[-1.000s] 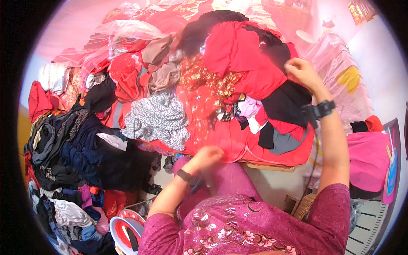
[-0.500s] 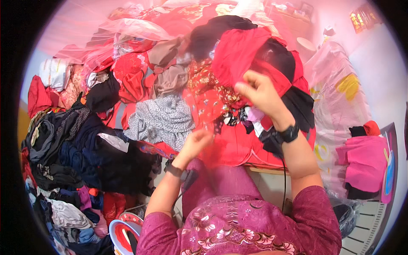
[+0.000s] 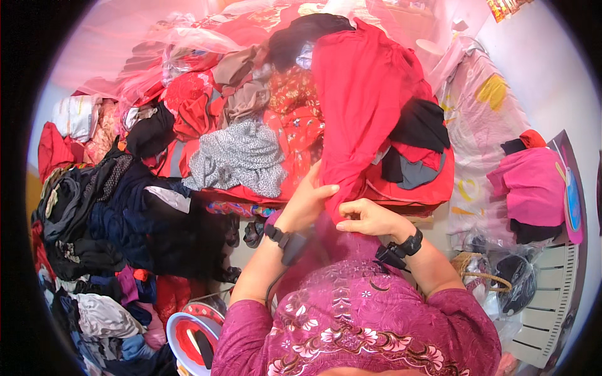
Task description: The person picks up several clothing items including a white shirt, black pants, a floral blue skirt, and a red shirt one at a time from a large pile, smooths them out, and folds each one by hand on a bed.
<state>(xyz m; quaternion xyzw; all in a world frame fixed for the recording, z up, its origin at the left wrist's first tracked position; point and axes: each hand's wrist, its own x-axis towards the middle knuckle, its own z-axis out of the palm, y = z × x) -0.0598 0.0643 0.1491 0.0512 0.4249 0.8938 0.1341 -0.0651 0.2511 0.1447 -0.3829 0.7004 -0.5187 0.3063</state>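
Note:
A long red garment [image 3: 367,94] stretches from the bed's far side down to my lap, its near end gathered narrow. My left hand [image 3: 311,198] is closed around the left side of this bunched end. On the other side my right hand [image 3: 369,217] pinches the same end between bent fingers. Left of the garment lie a red flowered cloth [image 3: 295,100] and a crumpled white cloth with a dark pattern [image 3: 238,156]. To its right rest a black cloth [image 3: 421,125] and a grey piece [image 3: 421,175]. The garment's folds hide what is under it.
Dark clothes [image 3: 125,207] are heaped high at the left, with a mixed pile [image 3: 106,316] nearer me. A light-blue-rimmed bucket [image 3: 177,351] stands by my left elbow. Pink cloth [image 3: 533,182] hangs at the right, above a bag with a rope handle [image 3: 483,276].
Both hands have come together in front of my lap and taken hold of the red garment's near end. The garment, bunched up before, is now drawn out long toward me.

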